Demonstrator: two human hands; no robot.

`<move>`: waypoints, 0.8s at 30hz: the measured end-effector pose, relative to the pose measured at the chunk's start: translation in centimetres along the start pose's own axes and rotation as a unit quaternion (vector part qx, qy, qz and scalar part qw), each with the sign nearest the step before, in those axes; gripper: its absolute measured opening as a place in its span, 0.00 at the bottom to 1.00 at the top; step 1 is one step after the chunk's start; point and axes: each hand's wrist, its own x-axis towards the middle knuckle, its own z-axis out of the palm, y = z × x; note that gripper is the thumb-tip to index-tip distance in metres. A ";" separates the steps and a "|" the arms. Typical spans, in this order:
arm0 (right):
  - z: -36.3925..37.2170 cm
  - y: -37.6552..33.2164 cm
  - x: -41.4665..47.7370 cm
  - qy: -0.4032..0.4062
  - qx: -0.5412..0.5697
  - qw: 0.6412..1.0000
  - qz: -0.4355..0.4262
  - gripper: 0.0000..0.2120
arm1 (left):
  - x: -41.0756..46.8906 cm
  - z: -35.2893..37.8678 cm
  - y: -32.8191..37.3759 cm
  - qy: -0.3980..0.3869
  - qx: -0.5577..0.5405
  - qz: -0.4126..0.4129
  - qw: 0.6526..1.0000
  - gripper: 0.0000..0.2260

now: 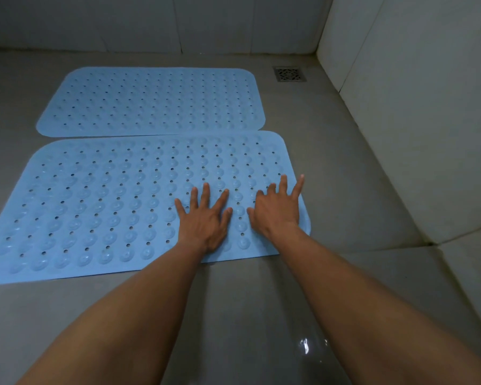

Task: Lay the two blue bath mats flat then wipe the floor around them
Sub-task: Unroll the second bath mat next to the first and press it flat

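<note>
Grey floor [331,168] holds two flat blue studded mats, left hand [204,218] and right hand [278,209] pressing near mat [100,207], fingers splayed, gripping nothing.

near mat [109,207] before far mat [150,101] — edges seemingly overlapping | drain [289,74] right of far mat

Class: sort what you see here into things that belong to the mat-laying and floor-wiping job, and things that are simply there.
Part of the job:
near mat
far mat
floor
left hand
right hand

Simply there:
floor drain
tiled walls
</note>
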 end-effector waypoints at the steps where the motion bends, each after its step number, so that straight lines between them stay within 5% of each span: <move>1: 0.1 -0.3 0.1 -0.013 0.027 1.000 -0.003 0.30 | 0.0 -0.1 -0.5 0.015 0.001 -0.010 1.000 0.28; 7: 2.1 -2.0 -0.1 -0.086 0.142 0.986 -0.016 0.40 | -0.9 -0.7 -7.1 0.025 -0.032 -0.158 0.987 0.30; 13: 4.3 -2.6 0.2 -0.083 0.164 0.983 0.000 0.40 | -1.6 -3.0 -15.7 0.009 -0.039 -0.287 0.957 0.39; 24: 4.4 -4.2 0.3 -0.075 0.146 0.986 0.019 0.40 | -2.4 -3.9 -19.9 -0.006 -0.045 -0.280 0.959 0.45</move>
